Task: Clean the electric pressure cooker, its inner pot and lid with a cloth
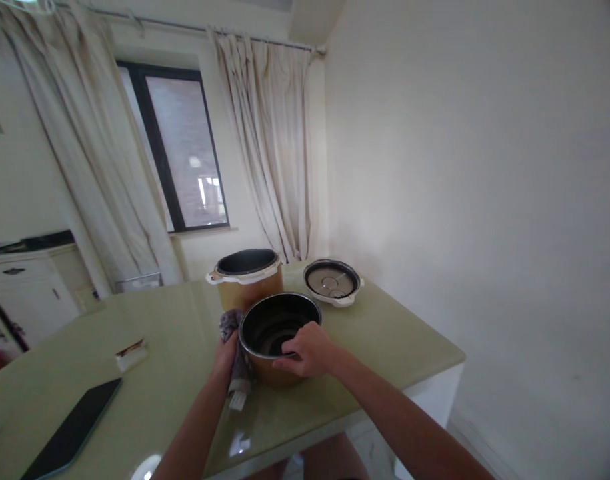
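Note:
An inner cooking pot (265, 371) with a dark inside and a golden-brown outer wall stands upright near the table's front edge. My right hand (309, 349) is closed over its near right rim, thumb outside and fingers curled inside. In my left hand (225, 355) is a bunched grey patterned cloth (241, 371), held against the pot's left side. Directly behind the pot stands a cooker body (249, 292), golden with a white rim and open at the top. The round cooker lid (331, 280) lies with its inner side up at the back right.
The pale green table (175, 333) has a right corner close to the white wall (475, 200). A dark flat tablet-like device (75, 427) lies at the front left, with a small white packet (131, 355) beyond it. Curtains (269, 133) hang behind the table.

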Action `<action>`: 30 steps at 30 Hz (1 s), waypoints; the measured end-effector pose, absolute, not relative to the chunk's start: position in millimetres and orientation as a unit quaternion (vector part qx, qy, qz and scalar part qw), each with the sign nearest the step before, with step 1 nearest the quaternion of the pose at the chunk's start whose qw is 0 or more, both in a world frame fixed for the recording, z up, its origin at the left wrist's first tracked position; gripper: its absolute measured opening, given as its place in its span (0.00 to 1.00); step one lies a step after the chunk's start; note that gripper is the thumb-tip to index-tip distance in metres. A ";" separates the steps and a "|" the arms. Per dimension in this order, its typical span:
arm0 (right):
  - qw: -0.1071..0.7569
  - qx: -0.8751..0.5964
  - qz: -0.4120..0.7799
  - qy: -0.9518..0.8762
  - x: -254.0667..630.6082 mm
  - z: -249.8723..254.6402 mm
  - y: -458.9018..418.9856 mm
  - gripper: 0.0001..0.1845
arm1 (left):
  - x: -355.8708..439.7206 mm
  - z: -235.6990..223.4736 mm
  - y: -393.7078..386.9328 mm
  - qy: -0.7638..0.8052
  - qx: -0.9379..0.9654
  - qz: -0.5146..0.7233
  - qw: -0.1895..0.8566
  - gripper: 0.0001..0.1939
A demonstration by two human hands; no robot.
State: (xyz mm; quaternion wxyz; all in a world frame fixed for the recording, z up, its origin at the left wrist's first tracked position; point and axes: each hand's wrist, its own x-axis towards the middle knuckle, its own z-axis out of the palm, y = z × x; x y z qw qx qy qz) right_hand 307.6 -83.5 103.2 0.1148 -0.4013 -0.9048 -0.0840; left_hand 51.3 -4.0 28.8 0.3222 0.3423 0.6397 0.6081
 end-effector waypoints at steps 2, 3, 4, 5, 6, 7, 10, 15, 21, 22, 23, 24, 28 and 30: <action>0.121 -0.399 -0.086 -0.905 307.3 102.6 -84.0 0.31 | 53.0 32.5 -5.7 0.651 0.328 0.588 0.349 0.08; 0.123 -0.399 -0.087 -0.905 307.1 102.8 -84.7 0.31 | 55.2 34.0 -8.1 0.654 0.326 0.582 0.356 0.08; 0.124 -0.398 -0.087 -0.905 307.1 103.2 -85.5 0.32 | 58.1 35.1 -11.2 0.654 0.325 0.583 0.357 0.08; 0.125 -0.397 -0.088 -0.905 307.2 103.7 -86.3 0.32 | 61.4 35.6 -14.8 0.653 0.324 0.586 0.355 0.08; 0.125 -0.396 -0.090 -0.905 307.4 104.4 -87.1 0.33 | 64.9 35.8 -18.8 0.651 0.322 0.590 0.352 0.08; 0.124 -0.395 -0.090 -0.906 307.5 105.0 -87.7 0.33 | 68.3 35.5 -23.0 0.649 0.321 0.595 0.349 0.09; 0.119 -0.395 -0.088 -0.907 307.7 106.4 -88.8 0.32 | 76.5 33.6 -35.0 0.635 0.324 0.614 0.338 0.13; 0.109 -0.398 -0.084 -0.907 306.6 106.8 -89.7 0.33 | 83.9 31.1 -48.8 0.639 0.321 0.616 0.330 0.16; 0.102 -0.408 -0.082 -0.904 305.5 106.2 -90.5 0.33 | 92.6 30.6 -59.1 0.647 0.287 0.629 0.322 0.18; 0.101 -0.411 -0.080 -0.902 305.2 106.5 -90.8 0.33 | 94.5 30.7 -61.0 0.642 0.286 0.633 0.325 0.18; 0.100 -0.415 -0.078 -0.901 304.5 106.9 -91.4 0.33 | 96.6 30.9 -63.1 0.638 0.284 0.636 0.329 0.19; 0.100 -0.419 -0.077 -0.899 303.0 107.5 -92.3 0.34 | 99.2 31.1 -65.4 0.635 0.280 0.640 0.331 0.19; 0.111 -0.461 -0.079 -0.877 286.1 107.4 -99.0 0.35 | 114.3 28.7 -75.6 0.621 0.265 0.660 0.329 0.19; 0.128 -0.501 -0.076 -0.853 271.6 104.9 -102.7 0.34 | 123.3 23.9 -80.2 0.611 0.273 0.662 0.338 0.17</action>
